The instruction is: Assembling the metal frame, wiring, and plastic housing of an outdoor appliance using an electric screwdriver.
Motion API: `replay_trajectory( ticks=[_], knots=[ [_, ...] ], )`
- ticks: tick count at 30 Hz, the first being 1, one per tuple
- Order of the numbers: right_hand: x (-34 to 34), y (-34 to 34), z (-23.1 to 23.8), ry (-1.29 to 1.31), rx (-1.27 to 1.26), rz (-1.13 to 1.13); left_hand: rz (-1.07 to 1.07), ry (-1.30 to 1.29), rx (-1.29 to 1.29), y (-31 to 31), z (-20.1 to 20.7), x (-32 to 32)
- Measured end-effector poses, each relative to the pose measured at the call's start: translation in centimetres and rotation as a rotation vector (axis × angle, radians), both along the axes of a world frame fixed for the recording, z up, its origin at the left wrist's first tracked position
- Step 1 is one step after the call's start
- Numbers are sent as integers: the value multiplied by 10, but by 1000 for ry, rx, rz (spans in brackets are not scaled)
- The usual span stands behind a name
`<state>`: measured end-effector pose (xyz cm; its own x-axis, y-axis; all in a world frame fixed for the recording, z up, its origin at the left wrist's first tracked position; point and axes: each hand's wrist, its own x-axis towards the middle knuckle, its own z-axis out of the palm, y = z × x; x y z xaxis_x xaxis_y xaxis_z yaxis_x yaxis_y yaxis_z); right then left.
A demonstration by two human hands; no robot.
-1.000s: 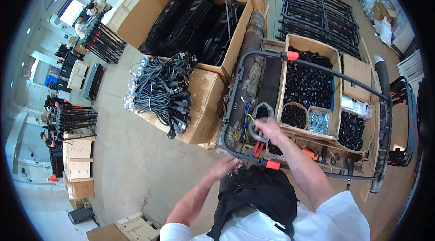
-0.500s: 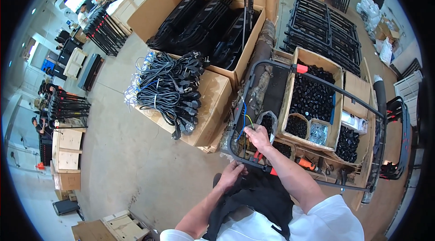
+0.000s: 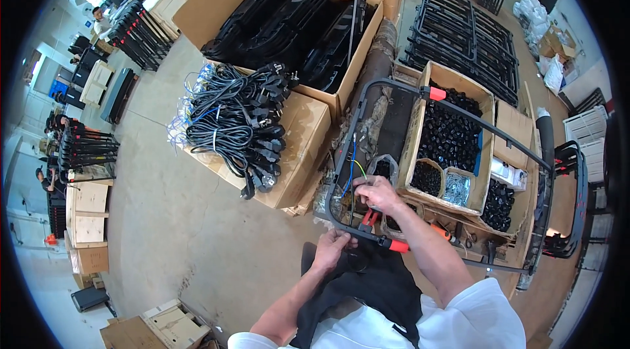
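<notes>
A black tubular frame [image 3: 351, 127] with red end pieces lies in front of me, across the bench. At its near left corner, my left hand [image 3: 330, 250] is closed, thumb and fingertips pinched on the tube's edge; whatever else they hold is hidden. My right hand [image 3: 379, 196] is closed over the frame's left side, with thin blue and yellow-green wires [image 3: 355, 160] at its fingertips. Below its palm stick out the red handles of a hand tool [image 3: 369, 219] resembling pliers; its head is hidden.
Left of the frame, bundled black power cables [image 3: 226, 122] lie on a cardboard box [image 3: 305, 132]. Behind stands a large carton [image 3: 359, 80] of black moulded parts. Right of my hands, a parts box [image 3: 487, 172] holds black caps and metal screws. An orange power tool [image 3: 441, 232] lies nearby.
The view has shifted slightly. My right hand has turned a little at the wires, and more of the red tool handles shows below it. My left hand stays at the frame's corner.
</notes>
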<state>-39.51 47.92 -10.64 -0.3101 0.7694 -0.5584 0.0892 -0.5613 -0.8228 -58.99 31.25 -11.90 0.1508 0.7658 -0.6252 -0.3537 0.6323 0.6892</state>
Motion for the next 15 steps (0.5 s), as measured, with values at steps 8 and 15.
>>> replay_trajectory(
  ticks=[8, 15],
  knots=[
    [45, 31, -20, -955, 703, 456, 58, -68, 10, -2, -1, 4],
    [23, 18, -86, -1176, 711, 695, 33, -15, -5, -2, -1, 4]
  ],
)
